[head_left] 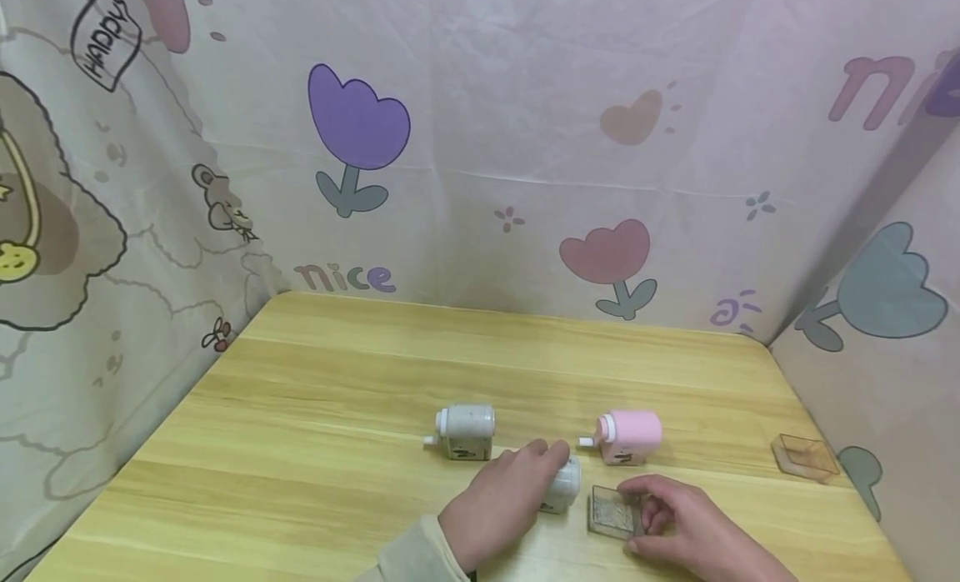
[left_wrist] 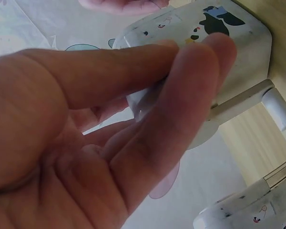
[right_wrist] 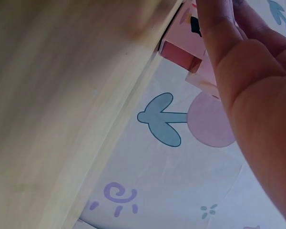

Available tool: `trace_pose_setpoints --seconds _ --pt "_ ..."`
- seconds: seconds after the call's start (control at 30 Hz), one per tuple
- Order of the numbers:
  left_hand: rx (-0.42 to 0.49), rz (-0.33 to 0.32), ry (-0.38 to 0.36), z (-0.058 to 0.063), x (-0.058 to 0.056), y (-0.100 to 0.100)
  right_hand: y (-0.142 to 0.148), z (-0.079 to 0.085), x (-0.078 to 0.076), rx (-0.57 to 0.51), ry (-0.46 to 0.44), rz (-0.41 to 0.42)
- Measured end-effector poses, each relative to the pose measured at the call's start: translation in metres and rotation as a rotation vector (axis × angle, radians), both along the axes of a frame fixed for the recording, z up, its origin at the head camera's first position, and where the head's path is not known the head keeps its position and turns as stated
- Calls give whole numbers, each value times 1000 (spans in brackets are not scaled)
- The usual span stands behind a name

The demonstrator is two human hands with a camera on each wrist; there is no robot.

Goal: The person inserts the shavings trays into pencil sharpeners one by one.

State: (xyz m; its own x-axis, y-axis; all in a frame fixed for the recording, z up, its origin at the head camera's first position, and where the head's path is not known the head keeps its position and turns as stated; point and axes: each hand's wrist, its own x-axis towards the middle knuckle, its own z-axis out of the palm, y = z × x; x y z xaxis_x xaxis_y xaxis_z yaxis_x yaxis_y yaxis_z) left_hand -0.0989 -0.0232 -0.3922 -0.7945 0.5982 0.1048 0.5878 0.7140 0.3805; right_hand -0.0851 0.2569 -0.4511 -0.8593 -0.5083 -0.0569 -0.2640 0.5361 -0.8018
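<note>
My left hand (head_left: 506, 499) grips a white hand-crank pencil sharpener (head_left: 564, 482) from above. In the left wrist view its fingers and thumb are around one end, and the crank (left_wrist: 243, 102) sticks out beside them. With thumb and index finger, my right hand (head_left: 686, 519) holds a small clear drawer (head_left: 613, 513) with dark grey contents by its right end. Behind that hand stands a pink sharpener (head_left: 633, 432); the right wrist view shows an open slot (right_wrist: 181, 56) in its body. A second white sharpener (head_left: 471, 428) stands behind my left hand.
Near the table's right edge lies another clear, orange-tinted drawer (head_left: 806, 459). The wooden table (head_left: 315, 398) is bordered by patterned cloth (head_left: 465, 148) at the back and on both sides.
</note>
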Motion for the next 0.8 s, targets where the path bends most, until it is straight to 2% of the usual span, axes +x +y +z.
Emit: trace_pose_setpoints --seconds 0.23,0.37,0.63,0.8 --pt "5 5 -8 0 0 0 -3 -2 0 0 133 -26" --pt "-3 11 -2 0 1 0 -5 -3 -1 1 146 -30" --pt "-14 8 6 1 1 1 -10 -1 -3 -2 108 -13" --pt "-17 15 16 0 1 1 -16 0 -5 23 156 -10"
